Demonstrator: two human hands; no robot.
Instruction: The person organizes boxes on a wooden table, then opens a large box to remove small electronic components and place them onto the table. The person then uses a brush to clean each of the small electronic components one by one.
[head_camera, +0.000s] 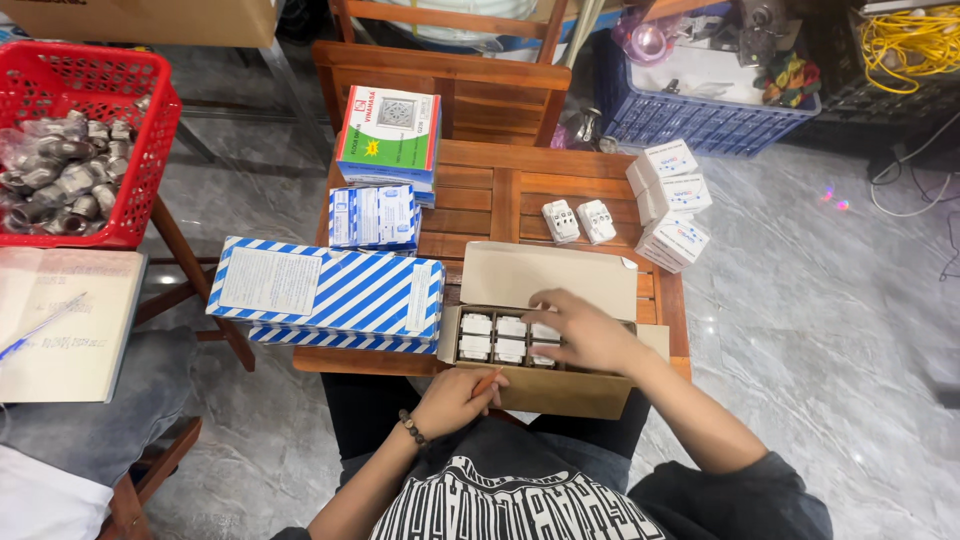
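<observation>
An open brown cardboard box (560, 392) sits at the near edge of a small wooden table (480, 205). It holds several white socket parts (495, 337) in rows. My right hand (585, 328) reaches into the box, fingers resting on the white parts at its right side. My left hand (458, 398), with a beaded bracelet at the wrist, holds an orange pencil against the box's near left wall.
Blue-and-white striped boxes (330, 290) lie left of the open box, with smaller boxes (388, 135) behind. Two loose white sockets (578, 221) and stacked small white boxes (670, 205) sit at right. A red basket (80, 140) and a notebook (65, 325) are at left.
</observation>
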